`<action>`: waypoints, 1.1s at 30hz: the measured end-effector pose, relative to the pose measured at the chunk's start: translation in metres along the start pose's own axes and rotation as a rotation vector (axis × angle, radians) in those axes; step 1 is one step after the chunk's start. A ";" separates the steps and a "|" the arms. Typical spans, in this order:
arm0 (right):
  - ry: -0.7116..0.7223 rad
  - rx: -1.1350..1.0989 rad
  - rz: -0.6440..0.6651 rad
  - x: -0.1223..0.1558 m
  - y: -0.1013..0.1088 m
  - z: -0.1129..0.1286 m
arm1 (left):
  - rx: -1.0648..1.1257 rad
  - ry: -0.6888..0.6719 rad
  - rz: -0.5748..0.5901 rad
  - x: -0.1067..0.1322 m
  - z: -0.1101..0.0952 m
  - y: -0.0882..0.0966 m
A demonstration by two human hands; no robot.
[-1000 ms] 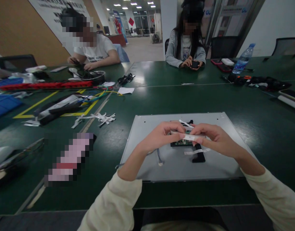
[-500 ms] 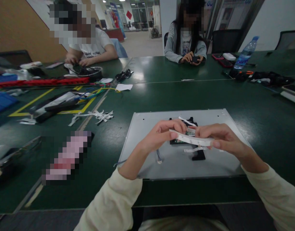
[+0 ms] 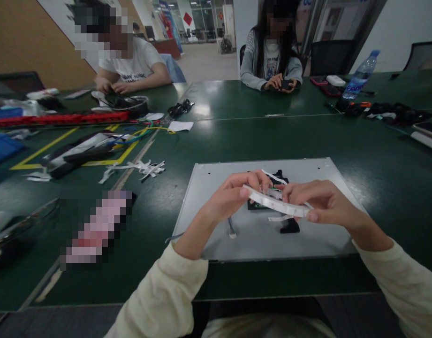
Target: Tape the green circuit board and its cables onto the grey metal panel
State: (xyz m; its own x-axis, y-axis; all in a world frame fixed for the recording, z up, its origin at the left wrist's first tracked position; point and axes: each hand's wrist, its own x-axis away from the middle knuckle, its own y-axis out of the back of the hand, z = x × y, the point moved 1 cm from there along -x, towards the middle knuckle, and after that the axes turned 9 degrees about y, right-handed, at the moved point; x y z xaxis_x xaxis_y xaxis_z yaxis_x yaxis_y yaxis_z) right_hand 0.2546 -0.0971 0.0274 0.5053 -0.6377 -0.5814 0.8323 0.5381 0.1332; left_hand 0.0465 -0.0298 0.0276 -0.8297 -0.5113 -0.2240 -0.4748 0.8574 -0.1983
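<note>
Head cam | above near edge of surface (image 3: 216, 141) | faces forward, down | close: left hand (image 3: 230, 196), right hand (image 3: 324, 202), panel (image 3: 258, 244) | far: two people (image 3: 140, 63), hall floor (image 3: 201, 58)

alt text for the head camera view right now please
A person's left hand and right hand hold a narrow white strip between them above a pale grey panel bearing a partly hidden circuit board. The panel lies on a green table, where a person in white and another in a light jacket sit opposite.
</note>
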 end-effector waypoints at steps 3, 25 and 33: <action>0.037 0.061 -0.045 0.000 0.003 0.000 | -0.148 0.078 -0.014 0.001 -0.006 -0.004; 0.036 0.262 0.039 -0.001 -0.001 0.002 | -0.458 -0.152 -0.056 0.003 -0.015 -0.015; 0.165 0.339 0.043 -0.002 0.003 0.005 | -0.440 -0.082 -0.069 0.006 -0.019 -0.015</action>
State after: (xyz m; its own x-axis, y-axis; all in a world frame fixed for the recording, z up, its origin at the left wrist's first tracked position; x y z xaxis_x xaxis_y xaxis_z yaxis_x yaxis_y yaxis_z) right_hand 0.2574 -0.0969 0.0324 0.5208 -0.5061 -0.6875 0.8533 0.3319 0.4021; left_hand 0.0431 -0.0453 0.0471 -0.7745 -0.5555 -0.3027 -0.6221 0.7556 0.2049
